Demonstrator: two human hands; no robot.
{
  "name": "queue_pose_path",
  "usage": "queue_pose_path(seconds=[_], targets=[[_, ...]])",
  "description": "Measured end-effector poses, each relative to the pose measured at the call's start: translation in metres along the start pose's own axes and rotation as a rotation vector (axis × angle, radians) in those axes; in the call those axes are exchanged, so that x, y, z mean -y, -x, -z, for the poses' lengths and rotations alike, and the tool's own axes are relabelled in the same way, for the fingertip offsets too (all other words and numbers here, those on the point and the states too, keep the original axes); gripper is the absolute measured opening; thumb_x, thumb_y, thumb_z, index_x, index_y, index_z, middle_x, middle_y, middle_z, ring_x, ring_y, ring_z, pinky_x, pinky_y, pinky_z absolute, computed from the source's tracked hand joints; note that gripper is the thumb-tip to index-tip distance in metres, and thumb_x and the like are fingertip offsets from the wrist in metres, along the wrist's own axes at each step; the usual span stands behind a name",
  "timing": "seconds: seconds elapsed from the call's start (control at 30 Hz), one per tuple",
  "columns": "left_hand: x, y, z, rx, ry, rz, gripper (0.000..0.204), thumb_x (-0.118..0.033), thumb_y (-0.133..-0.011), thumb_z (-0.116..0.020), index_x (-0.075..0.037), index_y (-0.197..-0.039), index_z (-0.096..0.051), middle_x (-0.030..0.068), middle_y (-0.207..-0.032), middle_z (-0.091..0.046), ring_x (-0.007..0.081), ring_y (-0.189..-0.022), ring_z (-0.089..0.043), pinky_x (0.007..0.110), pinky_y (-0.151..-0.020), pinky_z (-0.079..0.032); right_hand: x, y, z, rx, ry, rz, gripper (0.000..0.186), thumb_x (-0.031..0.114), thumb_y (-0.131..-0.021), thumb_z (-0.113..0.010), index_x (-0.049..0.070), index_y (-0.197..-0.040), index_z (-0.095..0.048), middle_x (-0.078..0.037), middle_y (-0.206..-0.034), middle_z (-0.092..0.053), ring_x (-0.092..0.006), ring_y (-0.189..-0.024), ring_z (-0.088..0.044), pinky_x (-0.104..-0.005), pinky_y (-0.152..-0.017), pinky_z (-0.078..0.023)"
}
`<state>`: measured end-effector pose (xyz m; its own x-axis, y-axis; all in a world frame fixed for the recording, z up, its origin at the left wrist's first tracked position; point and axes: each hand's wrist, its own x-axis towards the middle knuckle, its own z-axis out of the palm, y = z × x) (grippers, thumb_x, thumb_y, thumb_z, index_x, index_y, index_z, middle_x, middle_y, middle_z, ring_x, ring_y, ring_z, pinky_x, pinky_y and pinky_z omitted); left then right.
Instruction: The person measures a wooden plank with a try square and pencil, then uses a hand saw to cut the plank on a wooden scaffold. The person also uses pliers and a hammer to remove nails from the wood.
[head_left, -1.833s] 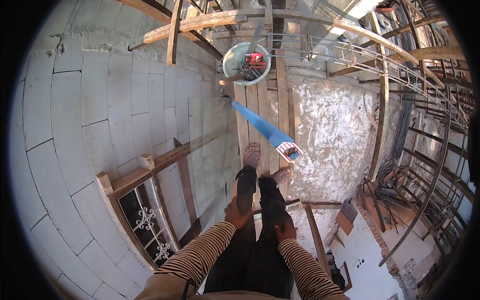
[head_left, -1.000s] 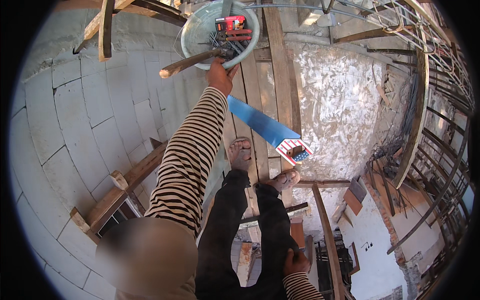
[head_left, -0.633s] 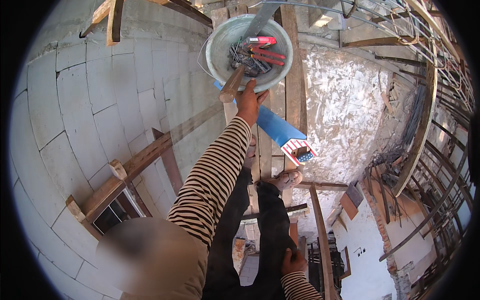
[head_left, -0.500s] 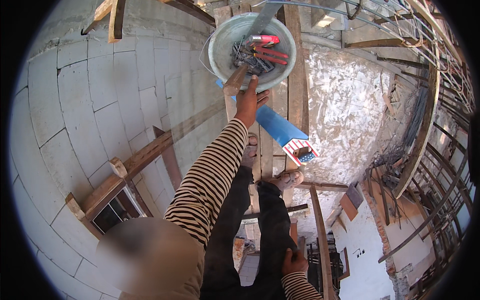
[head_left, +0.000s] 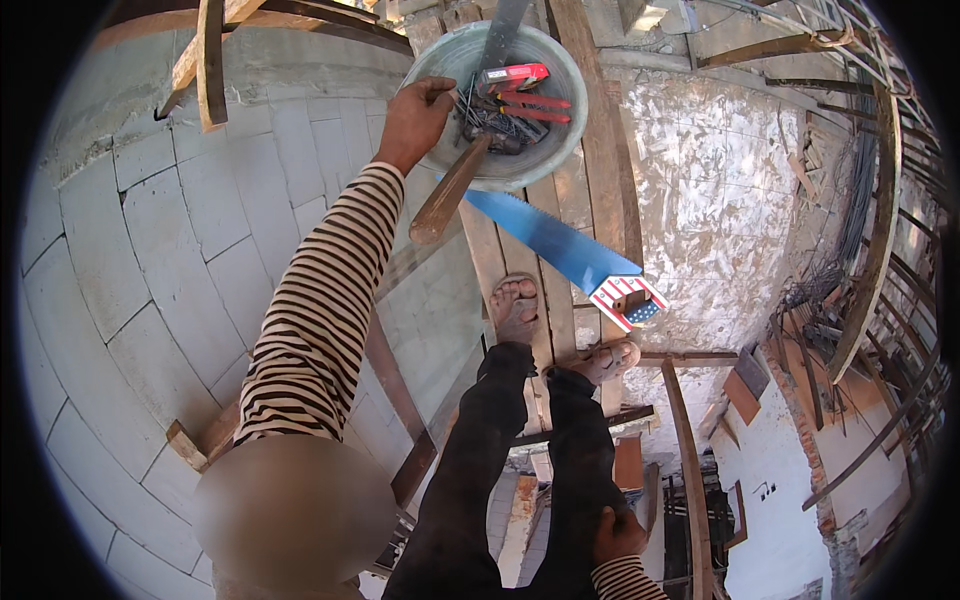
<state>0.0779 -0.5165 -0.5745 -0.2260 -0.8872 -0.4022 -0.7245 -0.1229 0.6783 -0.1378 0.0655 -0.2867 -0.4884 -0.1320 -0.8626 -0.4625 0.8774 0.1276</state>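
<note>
My left hand point(head_left: 416, 122) is at the left rim of a grey-green bucket point(head_left: 432, 168), thumb and fingers pinched together. Whatever they hold is too small to make out, but thin nails or wires lie close by. Inside the bucket are red-handled pliers point(head_left: 535, 107), a small red-and-white box point(head_left: 513, 76) and a pile of dark metal pieces. A hammer point(head_left: 452, 195) leans out over the near rim, its wooden handle toward me. Below the bucket lies a handsaw point(head_left: 560, 240) with a blue blade and striped, starred handle. Low on the right, my right hand point(head_left: 620, 536) rests on my leg, fingers partly hidden.
My feet point(head_left: 517, 305) stand on narrow wooden planks point(head_left: 540, 265) high above a lower level. A grey block wall point(head_left: 180, 260) runs along the left. Timber beams point(head_left: 685, 470) cross below on the right, with curved poles point(head_left: 865, 230) and rods beyond. A blurred patch covers the lower left.
My left hand has left the hammer handle at the near rim and moved up to the bucket's left rim. The handle now points farther down-left. The view has shifted; my right hand stays on my leg.
</note>
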Motion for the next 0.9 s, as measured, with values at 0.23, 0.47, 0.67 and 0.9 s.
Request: queue_pose_path(seconds=[0.23, 0.47, 0.67, 0.9], targets=[[0.023, -0.066, -0.063, 0.178, -0.795, 0.136, 0.038, -0.03, -0.089, -0.073, -0.002, -0.114, -0.073, 0.0254, -0.117, -0.072, 0.0419, -0.112, -0.069, 0.048, -0.096, -0.056, 0.016, 0.005, 0.007, -0.04, -0.13, -0.046, 0.035, 0.032, -0.092, -0.071, -0.001, -0.078, -0.068, -0.023, -0.07, -0.068, -0.0414, -0.068, -0.069, -0.0515, -0.064, -0.051], [0.04, -0.072, -0.063, 0.129, -0.858, -0.037, 0.031, -0.025, -0.094, -0.064, -0.001, -0.111, -0.072, 0.0258, -0.114, -0.072, 0.0428, -0.108, -0.07, 0.048, -0.091, -0.057, 0.029, 0.01, 0.012, 0.025, -0.202, -0.093, 0.034, 0.029, -0.094, -0.07, -0.002, -0.081, -0.066, -0.022, -0.066, -0.065, -0.0385, -0.062, -0.066, -0.0495, -0.06, -0.048], [0.003, -0.042, -0.014, 0.163, -0.68, -0.098, 0.038, -0.024, -0.1, -0.048, 0.006, -0.11, -0.068, 0.0323, -0.109, -0.07, 0.0468, -0.106, -0.068, 0.053, -0.094, -0.052, 0.029, 0.013, 0.01, -0.011, -0.262, -0.012, 0.032, 0.028, -0.093, -0.071, -0.001, -0.08, -0.065, -0.02, -0.066, -0.065, -0.0353, -0.06, -0.066, -0.0479, -0.06, -0.048], [-0.013, -0.002, 0.018, 0.178, -0.153, 0.171, 0.034, -0.032, -0.107, -0.052, 0.0, -0.116, -0.06, -0.0006, -0.074, -0.052, 0.0077, -0.063, -0.047, 0.026, -0.058, -0.043, 0.017, 0.012, 0.001, -0.005, -0.214, -0.01, 0.033, 0.033, -0.092, -0.073, 0.003, -0.079, -0.069, -0.017, -0.065, -0.067, -0.0348, -0.061, -0.067, -0.0472, -0.062, -0.051]])
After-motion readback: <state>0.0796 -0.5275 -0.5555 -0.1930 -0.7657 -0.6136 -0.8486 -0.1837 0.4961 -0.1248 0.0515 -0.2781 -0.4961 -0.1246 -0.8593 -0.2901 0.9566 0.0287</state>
